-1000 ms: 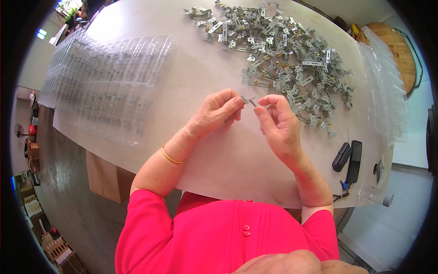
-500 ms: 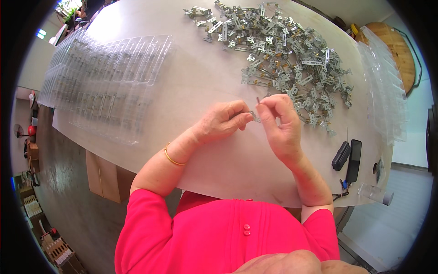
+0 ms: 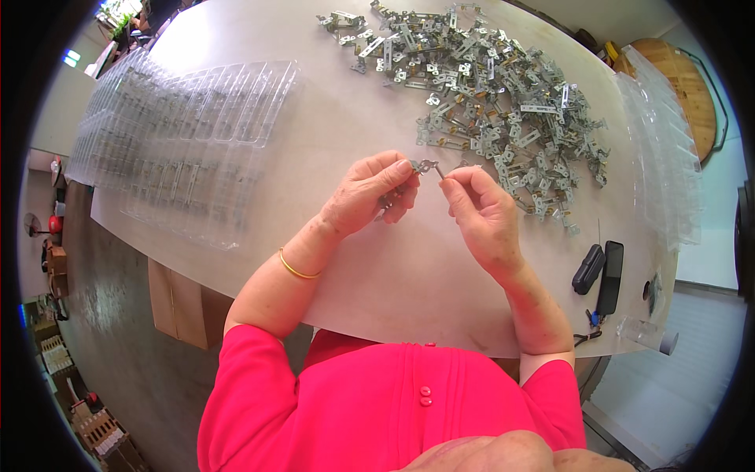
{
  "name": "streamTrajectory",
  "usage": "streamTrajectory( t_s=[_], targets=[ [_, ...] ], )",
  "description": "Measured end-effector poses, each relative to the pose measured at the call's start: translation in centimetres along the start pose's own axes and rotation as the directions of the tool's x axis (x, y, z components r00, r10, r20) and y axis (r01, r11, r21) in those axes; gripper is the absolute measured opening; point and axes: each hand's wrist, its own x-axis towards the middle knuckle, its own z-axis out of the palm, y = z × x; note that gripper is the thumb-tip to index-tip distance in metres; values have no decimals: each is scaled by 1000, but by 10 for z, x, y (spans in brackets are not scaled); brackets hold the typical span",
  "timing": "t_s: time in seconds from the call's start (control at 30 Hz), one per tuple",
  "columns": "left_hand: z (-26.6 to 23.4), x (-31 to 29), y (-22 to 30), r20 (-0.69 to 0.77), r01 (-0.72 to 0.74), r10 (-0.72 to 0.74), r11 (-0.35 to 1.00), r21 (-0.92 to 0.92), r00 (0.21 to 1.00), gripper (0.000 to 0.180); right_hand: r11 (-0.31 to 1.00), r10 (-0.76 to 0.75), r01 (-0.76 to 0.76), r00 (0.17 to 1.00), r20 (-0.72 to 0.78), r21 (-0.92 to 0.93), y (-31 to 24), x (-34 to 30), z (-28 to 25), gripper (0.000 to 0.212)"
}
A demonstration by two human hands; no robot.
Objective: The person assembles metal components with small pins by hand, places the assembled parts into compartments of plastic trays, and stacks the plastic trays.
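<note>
Hands (image 3: 366,195) hold hardware (image 3: 426,167) above pale table (image 3: 338,130); floor's (image 3: 106,275) grey.

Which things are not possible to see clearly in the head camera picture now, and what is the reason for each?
Head view:
Metal part: one end covered by the left hand.
Thin rod: lower end hidden by the right hand; tip too small to tell whether it touches the metal part.
Heap of metal pieces: lower ones buried under upper ones.
Clear trays: contents blurred by plastic layers.
</note>
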Motion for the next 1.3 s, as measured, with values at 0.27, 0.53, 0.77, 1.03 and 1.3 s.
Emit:
streamTrajectory(
  t_s=[0.27,0.53,0.77,1.03,1.3],
  targets=[
    [-2,-1,0,23,-94,91,963,252,996,30,998,-11,11,1000,-7,-68,0,1,-2,7],
    [8,-6,1,26,-115,121,823,556,992,21,982,165,-174,980,115,74,-6,4,-6,12],
    [10,-4,-9,211,-386,358,539,748,910,17,979,177,-195,954,241,52,13,7,-12,11],
    [10,-3,-15,104,-367,479,497,786,871,20,990,-5,-14,991,137,139,9,7,-10,7],
    [4,-4,-1,101,-377,465,550,745,879,22,998,-23,16,994,104,61,6,10,-15,7]
  ],
)
